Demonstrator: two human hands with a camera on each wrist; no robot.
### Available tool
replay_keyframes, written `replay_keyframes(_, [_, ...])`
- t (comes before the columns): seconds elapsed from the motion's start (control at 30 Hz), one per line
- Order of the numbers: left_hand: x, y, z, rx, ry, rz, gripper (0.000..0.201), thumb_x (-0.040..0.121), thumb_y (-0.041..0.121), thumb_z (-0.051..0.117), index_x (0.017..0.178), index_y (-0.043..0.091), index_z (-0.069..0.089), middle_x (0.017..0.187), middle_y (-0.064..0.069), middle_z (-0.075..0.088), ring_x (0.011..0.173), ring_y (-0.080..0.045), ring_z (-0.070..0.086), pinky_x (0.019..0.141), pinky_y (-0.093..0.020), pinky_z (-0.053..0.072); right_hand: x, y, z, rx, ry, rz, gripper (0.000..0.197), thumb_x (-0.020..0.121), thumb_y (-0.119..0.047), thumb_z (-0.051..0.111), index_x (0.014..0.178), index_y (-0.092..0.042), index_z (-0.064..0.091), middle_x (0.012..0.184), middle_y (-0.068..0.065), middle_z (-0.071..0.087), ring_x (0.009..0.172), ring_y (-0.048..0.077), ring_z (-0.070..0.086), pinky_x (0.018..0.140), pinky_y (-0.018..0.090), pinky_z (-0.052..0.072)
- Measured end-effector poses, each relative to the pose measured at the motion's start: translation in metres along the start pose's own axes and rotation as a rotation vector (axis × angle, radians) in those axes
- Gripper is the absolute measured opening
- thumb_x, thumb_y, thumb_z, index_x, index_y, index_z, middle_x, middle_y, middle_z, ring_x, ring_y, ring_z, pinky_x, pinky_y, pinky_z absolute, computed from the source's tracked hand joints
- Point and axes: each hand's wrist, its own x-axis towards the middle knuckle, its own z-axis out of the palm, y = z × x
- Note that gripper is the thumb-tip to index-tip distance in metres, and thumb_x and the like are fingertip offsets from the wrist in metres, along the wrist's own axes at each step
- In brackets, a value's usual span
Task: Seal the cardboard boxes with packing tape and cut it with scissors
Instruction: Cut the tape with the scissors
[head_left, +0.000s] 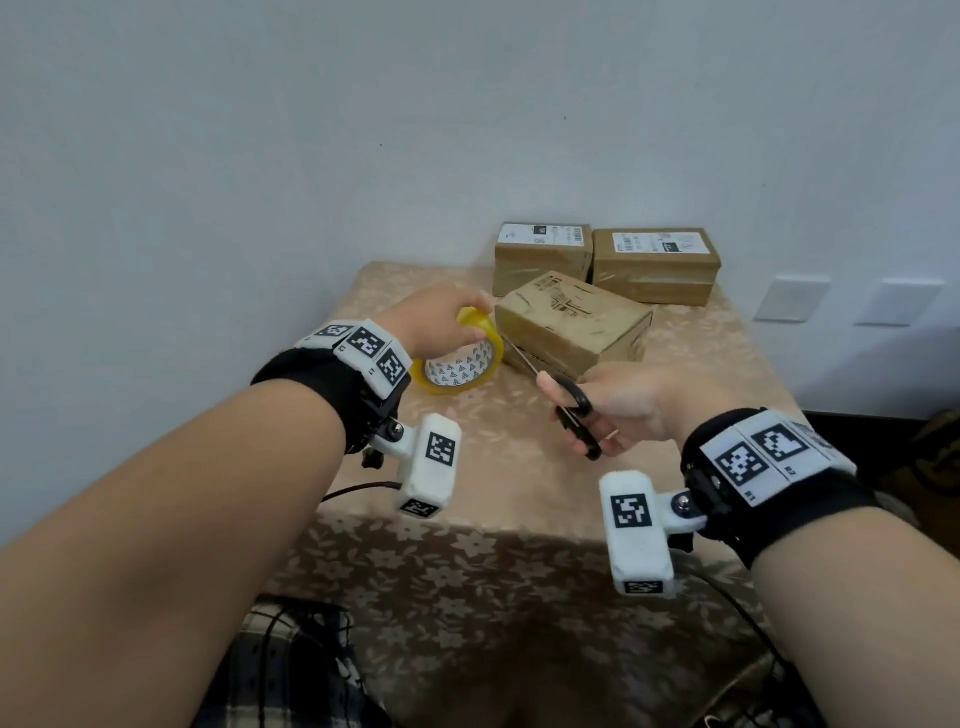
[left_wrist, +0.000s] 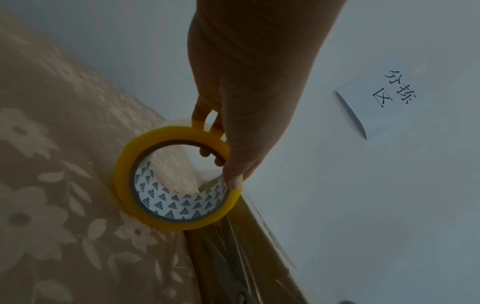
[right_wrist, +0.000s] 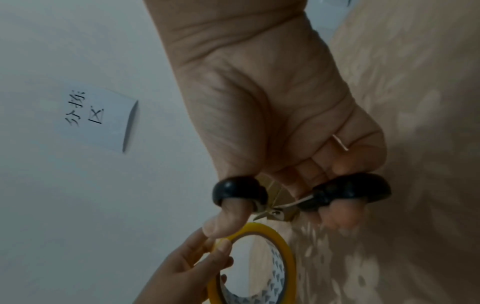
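Observation:
My left hand (head_left: 447, 325) grips a yellow roll of packing tape (head_left: 460, 364) with a triangle-patterned core, standing on edge on the table just left of the nearest cardboard box (head_left: 571, 325). In the left wrist view the fingers hook through the tape roll (left_wrist: 176, 185). My right hand (head_left: 618, 410) holds black-handled scissors (head_left: 574, 410), thumb and fingers through the loops (right_wrist: 240, 191). The blades point up-left toward the box's near-left corner, by the tape roll (right_wrist: 254, 257). I cannot make out a tape strip between roll and box.
Two more cardboard boxes (head_left: 543, 257) (head_left: 657, 265) with white labels stand at the back of the floral-clothed table (head_left: 519, 483) against the wall. A handwritten paper note (left_wrist: 384, 102) hangs on the wall. Wall sockets (head_left: 792, 299) sit at the right.

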Motion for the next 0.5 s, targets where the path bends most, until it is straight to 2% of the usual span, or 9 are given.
replay_keyframes(0.27, [-0.008, -0.008, -0.003, -0.045, 0.006, 0.029, 0.037, 0.092, 0.021, 0.059, 0.128, 0.016, 0.051, 0.135, -0.005, 0.048, 0.125, -0.020, 0.042, 0.093, -0.022, 0.029, 0.023, -0.010, 0.013, 0.167, 0.028, -0.069, 0.046, 0.086, -0.060, 0.053, 0.087, -0.014, 0.056, 0.068, 0.004, 0.056, 0.056, 0.014, 0.050, 0.052, 0.023, 0.033])
replay_keyframes(0.33, [-0.008, -0.007, -0.004, -0.080, 0.003, 0.012, 0.034, 0.089, 0.022, 0.062, 0.121, 0.016, 0.052, 0.119, -0.001, 0.054, 0.114, -0.020, 0.048, 0.084, -0.023, 0.035, 0.027, -0.011, 0.014, 0.188, 0.035, -0.090, 0.045, 0.085, -0.061, 0.053, 0.088, -0.016, 0.055, 0.067, 0.002, 0.054, 0.053, 0.012, 0.048, 0.048, 0.022, 0.029])
replay_keyframes(0.4, [-0.008, -0.004, -0.003, -0.131, 0.003, -0.035, 0.029, 0.087, 0.023, 0.063, 0.112, 0.017, 0.050, 0.092, 0.007, 0.053, 0.089, -0.016, 0.051, 0.065, -0.020, 0.035, 0.030, -0.013, 0.014, 0.186, 0.052, -0.102, 0.047, 0.083, -0.062, 0.054, 0.095, -0.016, 0.054, 0.066, 0.000, 0.054, 0.053, 0.011, 0.047, 0.047, 0.022, 0.026])
replay_keyframes(0.43, [-0.008, -0.002, -0.002, -0.163, 0.001, -0.067, 0.028, 0.087, 0.025, 0.062, 0.110, 0.016, 0.048, 0.085, 0.008, 0.052, 0.078, -0.012, 0.050, 0.059, -0.020, 0.033, 0.032, -0.013, 0.014, 0.180, 0.058, -0.105, 0.049, 0.083, -0.063, 0.055, 0.097, -0.015, 0.055, 0.065, -0.001, 0.054, 0.055, 0.011, 0.046, 0.049, 0.023, 0.025])
replay_keyframes(0.5, [-0.006, 0.000, 0.003, -0.215, 0.008, -0.114, 0.028, 0.089, 0.032, 0.058, 0.107, 0.013, 0.047, 0.087, 0.002, 0.056, 0.077, -0.011, 0.051, 0.059, -0.022, 0.035, 0.034, -0.013, 0.014, 0.159, 0.064, -0.101, 0.053, 0.080, -0.065, 0.057, 0.098, -0.014, 0.056, 0.066, -0.001, 0.055, 0.059, 0.013, 0.045, 0.051, 0.024, 0.023])
